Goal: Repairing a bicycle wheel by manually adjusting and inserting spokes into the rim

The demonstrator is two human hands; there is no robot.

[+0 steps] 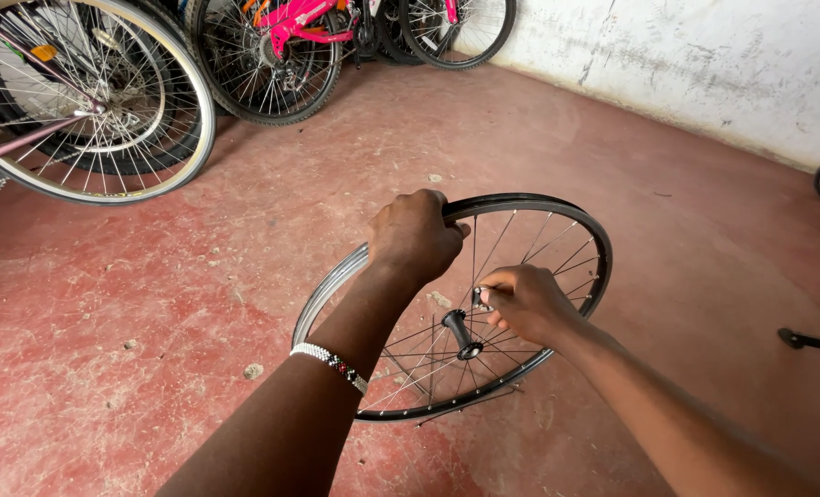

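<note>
The left hand (414, 235), a beaded bracelet (330, 364) on its wrist, is closed over the top of a bare wheel (557, 207) held upright on the red floor (152, 304). The right hand (525, 302) pinches a small tool (477, 296) among the spokes by the hub (460, 333). Beyond, 2 bicycles (281, 46) stand by the wall (704, 64).

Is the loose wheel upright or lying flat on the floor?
Upright, tilted a little. The left hand grips the top of the wheel, its bottom edge meets the floor, and the right hand pinches something small near the hub.
</note>
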